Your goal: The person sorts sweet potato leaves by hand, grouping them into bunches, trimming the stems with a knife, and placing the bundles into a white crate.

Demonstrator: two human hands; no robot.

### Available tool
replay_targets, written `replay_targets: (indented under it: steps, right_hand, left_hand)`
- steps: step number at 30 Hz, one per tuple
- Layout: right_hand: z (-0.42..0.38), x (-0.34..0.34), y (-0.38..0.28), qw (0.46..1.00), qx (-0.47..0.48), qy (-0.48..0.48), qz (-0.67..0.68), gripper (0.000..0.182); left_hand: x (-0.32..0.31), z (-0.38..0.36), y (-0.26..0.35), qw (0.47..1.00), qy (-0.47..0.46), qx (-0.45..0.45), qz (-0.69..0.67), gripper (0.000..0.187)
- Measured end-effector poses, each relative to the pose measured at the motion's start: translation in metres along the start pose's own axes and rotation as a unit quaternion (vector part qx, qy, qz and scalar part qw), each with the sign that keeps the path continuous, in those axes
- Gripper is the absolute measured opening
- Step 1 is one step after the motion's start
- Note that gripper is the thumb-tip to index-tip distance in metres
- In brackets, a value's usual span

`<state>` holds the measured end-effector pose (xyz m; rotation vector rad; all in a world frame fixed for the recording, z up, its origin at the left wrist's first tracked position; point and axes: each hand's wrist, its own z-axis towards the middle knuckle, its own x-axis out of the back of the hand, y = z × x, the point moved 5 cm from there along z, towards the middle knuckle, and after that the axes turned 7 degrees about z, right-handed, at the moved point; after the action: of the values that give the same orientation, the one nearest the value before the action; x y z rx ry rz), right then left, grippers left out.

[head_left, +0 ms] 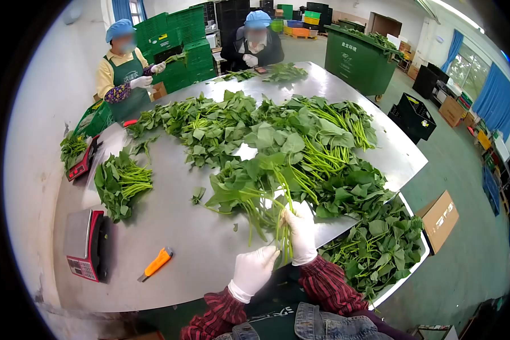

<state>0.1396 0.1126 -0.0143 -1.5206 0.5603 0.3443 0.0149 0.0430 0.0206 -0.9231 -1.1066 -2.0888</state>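
Note:
My right hand (300, 232), in a white glove, is closed around the stems of a small bunch of leafy greens (282, 187). The leaves point away from me and the stem ends hang down. Just left of these ends, my left hand (255, 271), also gloved, pinches a stem end between thumb and fingertips. Beyond both hands, a large heap of leafy greens (221, 124) with long green stems spreads over the metal table (175, 226). A separate bundle of greens (122, 184) lies to the left.
An orange utility knife (156, 264) and a red scale (86, 246) are on the table's left side; another scale (84, 160) bears greens. A white bin (424, 249) of greens adjoins the right edge. Two people (122, 73) (254, 45) are across the table. A green dumpster (357, 62) stands behind.

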Motion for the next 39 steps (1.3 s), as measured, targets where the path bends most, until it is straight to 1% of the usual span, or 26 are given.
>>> replay_targets:
  steps: [4,7,8,9,11,12,13,14,15,17,20,22,23,25,26,27,28,29,31,32,33,34,35,36,37,39]
  right_hand:
    - [0.001,0.007,-0.009,0.999,-0.018,-0.028,-0.016,0.012]
    - [0.001,0.000,-0.016,0.998,0.008,-0.066,-0.021,0.014]
    - [-0.002,-0.003,-0.016,0.996,-0.020,-0.082,0.009,0.014]
    - [-0.006,-0.008,-0.017,0.993,-0.048,-0.098,0.041,0.015]
    - [-0.013,-0.016,-0.022,0.994,-0.050,-0.082,0.045,0.019]
    - [-0.012,-0.017,-0.018,0.986,-0.095,-0.118,0.069,0.020]
    - [-0.012,-0.018,-0.014,0.974,-0.140,-0.152,0.093,0.021]
    - [-0.012,-0.016,-0.014,0.974,-0.139,-0.153,0.093,0.021]
    - [-0.013,-0.016,-0.012,0.967,-0.155,-0.167,0.117,0.020]
    - [-0.014,-0.016,-0.007,0.958,-0.168,-0.183,0.142,0.020]
    - [-0.010,-0.011,-0.001,0.963,-0.156,-0.156,0.154,0.017]
    - [-0.004,-0.007,0.000,0.975,-0.163,-0.102,0.107,0.015]
    - [-0.003,-0.010,-0.001,0.976,-0.162,-0.102,0.108,0.015]
    - [0.000,-0.009,-0.010,0.996,-0.086,-0.017,0.017,0.015]
    - [0.005,-0.004,-0.008,0.999,-0.018,-0.001,-0.031,0.015]
    - [0.013,0.002,-0.005,0.999,-0.017,0.002,-0.031,0.015]
    - [0.025,0.016,-0.010,0.998,0.014,0.056,-0.032,0.012]
    - [0.035,0.031,-0.015,0.992,0.046,0.110,-0.033,0.009]
    - [0.052,0.045,-0.028,0.993,0.055,0.105,0.013,0.013]
    - [0.052,0.044,-0.036,0.994,0.054,0.097,-0.013,0.013]
    - [0.049,0.044,-0.040,0.994,0.051,0.090,-0.040,0.013]
    - [0.043,0.043,-0.041,0.988,0.053,0.089,-0.113,0.013]
    - [0.039,0.039,-0.039,0.977,0.057,0.082,-0.186,0.013]
    - [0.032,0.033,-0.041,0.930,0.159,0.082,-0.322,0.012]
    - [0.024,0.026,-0.039,0.901,0.212,0.083,-0.368,0.011]
    - [0.008,0.006,-0.036,0.792,0.378,0.041,-0.477,0.011]
  left_hand:
    - [-0.008,-0.002,0.004,0.998,0.035,0.016,-0.057,0.010]
    - [0.008,0.007,-0.011,0.981,0.111,0.035,-0.156,0.025]
    - [0.012,0.005,-0.020,0.975,0.029,0.128,-0.181,0.030]
    - [0.014,0.005,-0.030,0.973,0.020,0.146,-0.176,0.029]
    - [0.020,0.007,-0.031,0.976,0.009,0.144,-0.161,0.029]
    - [0.019,0.007,-0.031,0.977,0.010,0.144,-0.160,0.029]
    - [0.020,0.009,-0.025,0.984,0.026,0.092,-0.152,0.026]
    - [0.021,0.010,-0.020,0.988,0.041,0.039,-0.145,0.023]
    - [0.022,0.009,-0.020,0.988,0.039,0.040,-0.144,0.023]
    - [0.024,0.013,-0.008,0.996,0.010,-0.069,-0.055,0.015]
    - [0.024,0.013,-0.005,0.996,0.000,-0.083,-0.018,0.017]
    - [0.021,0.011,-0.004,0.995,-0.010,-0.096,-0.005,0.018]
    - [0.018,0.010,-0.002,0.996,-0.014,-0.085,0.021,0.020]
    - [0.013,0.007,0.004,0.996,-0.019,-0.076,0.046,0.023]
    - [0.012,0.005,0.009,0.998,-0.023,-0.052,0.027,0.023]
    - [0.009,0.003,0.014,0.999,-0.027,-0.029,0.008,0.023]
    - [-0.002,-0.008,0.023,0.996,-0.037,-0.043,-0.065,0.021]
    - [-0.009,-0.019,0.030,0.996,-0.075,-0.044,-0.021,0.018]
    - [0.007,-0.021,0.023,0.999,-0.006,0.000,-0.041,0.016]
    - [0.021,-0.018,0.005,0.997,0.060,0.017,-0.040,0.015]
    - [0.028,-0.014,-0.024,0.991,0.081,0.086,-0.058,0.013]
    - [0.038,-0.006,-0.054,0.987,0.069,0.142,0.006,0.020]
    - [0.048,0.005,-0.079,0.981,0.017,0.150,0.122,0.032]
    - [0.060,0.010,-0.090,0.963,0.091,0.088,0.236,0.044]
    - [0.057,0.013,-0.094,0.962,0.095,0.091,0.239,0.044]
    - [0.062,0.014,-0.100,0.967,0.195,0.128,0.107,0.043]
